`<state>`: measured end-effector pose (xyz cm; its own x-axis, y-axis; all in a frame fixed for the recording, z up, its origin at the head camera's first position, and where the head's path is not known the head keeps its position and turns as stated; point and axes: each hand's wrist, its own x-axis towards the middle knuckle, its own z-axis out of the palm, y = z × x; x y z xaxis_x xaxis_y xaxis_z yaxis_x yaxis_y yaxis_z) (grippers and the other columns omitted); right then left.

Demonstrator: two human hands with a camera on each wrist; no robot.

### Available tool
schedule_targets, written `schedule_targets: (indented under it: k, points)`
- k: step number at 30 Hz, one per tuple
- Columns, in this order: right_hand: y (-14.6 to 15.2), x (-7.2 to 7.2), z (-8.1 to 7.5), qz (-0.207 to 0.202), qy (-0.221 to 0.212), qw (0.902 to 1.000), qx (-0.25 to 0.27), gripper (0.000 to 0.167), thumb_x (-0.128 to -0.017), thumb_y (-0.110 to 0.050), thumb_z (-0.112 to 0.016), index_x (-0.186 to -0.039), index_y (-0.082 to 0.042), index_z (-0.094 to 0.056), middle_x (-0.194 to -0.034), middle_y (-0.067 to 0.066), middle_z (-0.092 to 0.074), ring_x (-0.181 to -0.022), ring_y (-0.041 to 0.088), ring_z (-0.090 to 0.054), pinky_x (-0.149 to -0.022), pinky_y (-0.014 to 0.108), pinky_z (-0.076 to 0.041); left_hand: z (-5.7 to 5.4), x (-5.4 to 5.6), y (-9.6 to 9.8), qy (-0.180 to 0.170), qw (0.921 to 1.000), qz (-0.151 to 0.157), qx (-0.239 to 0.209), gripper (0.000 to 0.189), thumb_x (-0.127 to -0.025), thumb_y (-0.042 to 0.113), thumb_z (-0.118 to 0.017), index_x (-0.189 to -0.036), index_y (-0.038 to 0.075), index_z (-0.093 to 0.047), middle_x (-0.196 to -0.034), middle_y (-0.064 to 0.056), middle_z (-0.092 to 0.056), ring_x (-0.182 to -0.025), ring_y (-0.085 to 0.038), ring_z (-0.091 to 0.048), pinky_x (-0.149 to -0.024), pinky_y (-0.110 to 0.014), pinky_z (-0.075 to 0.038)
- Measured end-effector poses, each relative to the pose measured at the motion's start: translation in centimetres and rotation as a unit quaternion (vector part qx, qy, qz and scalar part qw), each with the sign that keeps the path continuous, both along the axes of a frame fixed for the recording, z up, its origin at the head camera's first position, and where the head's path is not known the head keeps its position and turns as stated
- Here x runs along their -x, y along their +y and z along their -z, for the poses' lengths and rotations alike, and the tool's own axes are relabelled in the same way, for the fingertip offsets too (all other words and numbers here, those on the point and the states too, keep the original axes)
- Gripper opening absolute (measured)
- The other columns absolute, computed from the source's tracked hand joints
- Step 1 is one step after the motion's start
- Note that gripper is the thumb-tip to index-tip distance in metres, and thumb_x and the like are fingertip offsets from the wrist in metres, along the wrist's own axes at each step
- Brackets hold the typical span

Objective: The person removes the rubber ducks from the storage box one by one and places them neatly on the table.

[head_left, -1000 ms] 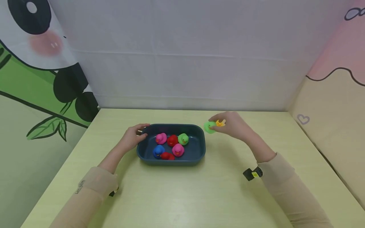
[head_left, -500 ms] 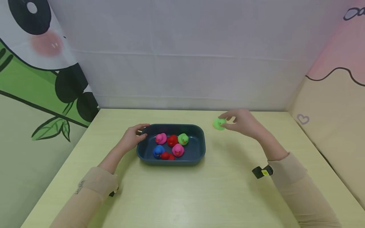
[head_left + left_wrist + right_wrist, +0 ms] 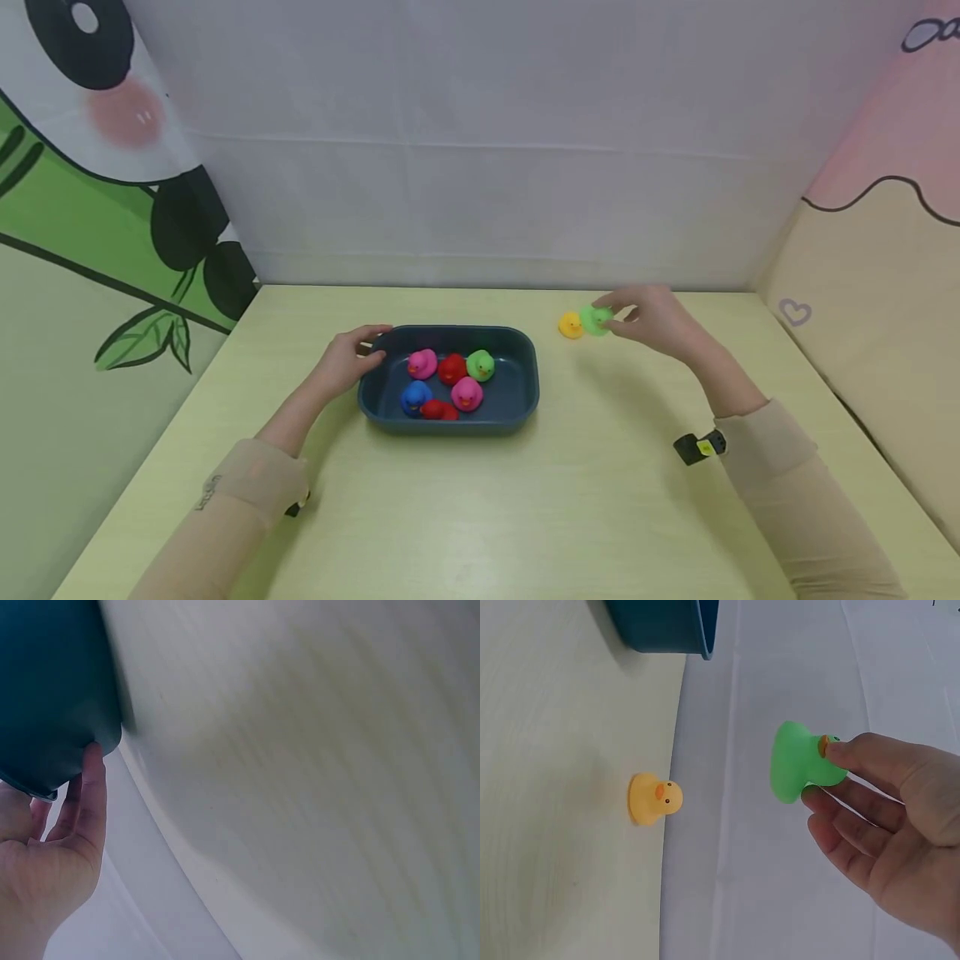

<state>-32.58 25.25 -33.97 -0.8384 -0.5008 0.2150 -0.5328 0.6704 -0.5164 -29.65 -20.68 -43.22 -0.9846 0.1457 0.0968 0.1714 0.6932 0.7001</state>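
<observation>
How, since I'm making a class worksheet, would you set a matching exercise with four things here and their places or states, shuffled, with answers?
1. Left hand
2. Right hand
3. Yellow duck
4. Blue duck

A. On the table, outside the tray
B. Pinching a green duck
C. Inside the tray
D. Holding the tray's edge

Pairs: 1-D, 2-B, 3-A, 4-C

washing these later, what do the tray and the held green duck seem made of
The tray looks like smooth, slightly glossy plastic: moulded round corners, faint sheen. The green duck seems matte rubber or soft vinyl: rounded moulded form, even colour, little glare.
</observation>
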Motion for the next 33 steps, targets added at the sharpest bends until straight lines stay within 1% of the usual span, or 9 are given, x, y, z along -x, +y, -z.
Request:
schedule_targets:
  k: [3,7,10,15,19,23,27,33]
  points:
    - [0.5,0.4,0.4,-0.001,-0.001,1.0000,0.005,0.028,-0.082,-0.003,-0.068,-0.109,-0.006,-0.070,-0.105,0.007,-0.069,-0.091,0.021,-0.064,-0.074,0.035,-0.056,0.0,0.0,0.0,0.003,1.0000,0.002,-0.001,0.043,-0.090,0.006,-0.060,-0.133,0.004,-0.051,-0.123,-0.029,-0.056,-0.100,-0.041,-0.061,-0.078,-0.044,-0.056]
    - [1.0,0.9,1.0,0.004,-0.004,1.0000,-0.002,0.028,-0.082,-0.002,-0.066,-0.110,-0.005,-0.069,-0.105,0.009,-0.069,-0.092,0.023,-0.064,-0.073,0.035,-0.056,0.0,-0.1,0.0,0.003,1.0000,0.000,0.000,0.043,-0.090,0.006,-0.060,-0.133,0.004,-0.051,-0.123,-0.029,-0.056,-0.100,-0.041,-0.062,-0.077,-0.043,-0.056]
    - [1.3,1.2,1.4,0.016,-0.008,0.9998,-0.010,0.029,-0.082,-0.001,-0.066,-0.110,-0.005,-0.069,-0.105,0.009,-0.068,-0.093,0.024,-0.063,-0.074,0.036,-0.056,0.0,-0.2,-0.1,0.003,1.0000,-0.001,0.001,0.043,-0.090,0.006,-0.060,-0.133,0.004,-0.052,-0.123,-0.028,-0.057,-0.099,-0.041,-0.062,-0.077,-0.043,-0.056]
    - [1.6,2.0,2.2,0.022,-0.008,0.9996,-0.013,0.029,-0.083,0.001,-0.065,-0.111,-0.003,-0.068,-0.106,0.012,-0.067,-0.094,0.025,-0.062,-0.076,0.039,-0.056,0.0,-0.1,-0.2,0.005,1.0000,-0.001,0.001,0.043,-0.090,0.005,-0.060,-0.133,0.004,-0.052,-0.122,-0.028,-0.057,-0.098,-0.041,-0.062,-0.076,-0.043,-0.056]
    - [2.0,2.6,3.2,0.018,-0.003,0.9998,-0.011,0.029,-0.082,0.002,-0.065,-0.110,-0.001,-0.068,-0.105,0.013,-0.067,-0.094,0.025,-0.062,-0.075,0.039,-0.056,0.1,-0.1,-0.2,0.005,1.0000,-0.001,0.000,0.043,-0.090,0.006,-0.060,-0.132,0.004,-0.052,-0.122,-0.028,-0.057,-0.098,-0.041,-0.062,-0.076,-0.043,-0.056]
    - [2.4,3.2,4.3,0.025,-0.002,0.9997,-0.006,0.029,-0.082,0.002,-0.065,-0.110,-0.002,-0.068,-0.104,0.013,-0.067,-0.094,0.025,-0.062,-0.074,0.038,-0.056,0.2,0.0,-0.1,0.004,1.0000,0.000,0.001,0.044,-0.090,0.006,-0.060,-0.133,0.004,-0.052,-0.122,-0.029,-0.057,-0.098,-0.041,-0.062,-0.076,-0.042,-0.056]
    - [2.8,3.8,5.4,0.037,-0.012,0.9992,0.002,0.029,-0.083,0.001,-0.064,-0.111,-0.004,-0.068,-0.104,0.014,-0.067,-0.092,0.027,-0.064,-0.074,0.038,-0.056,0.4,0.1,-0.2,0.004,1.0000,-0.002,0.004,0.043,-0.090,0.006,-0.060,-0.132,0.005,-0.052,-0.122,-0.028,-0.057,-0.099,-0.041,-0.062,-0.077,-0.042,-0.056]
    - [3.1,4.7,6.8,0.051,-0.021,0.9985,-0.003,0.029,-0.085,-0.002,-0.063,-0.114,-0.005,-0.067,-0.107,0.016,-0.067,-0.087,0.031,-0.066,-0.072,0.040,-0.056,0.5,0.2,-0.1,0.006,1.0000,0.001,-0.002,0.043,-0.090,0.006,-0.060,-0.133,0.005,-0.052,-0.121,-0.028,-0.058,-0.099,-0.040,-0.062,-0.077,-0.042,-0.056]
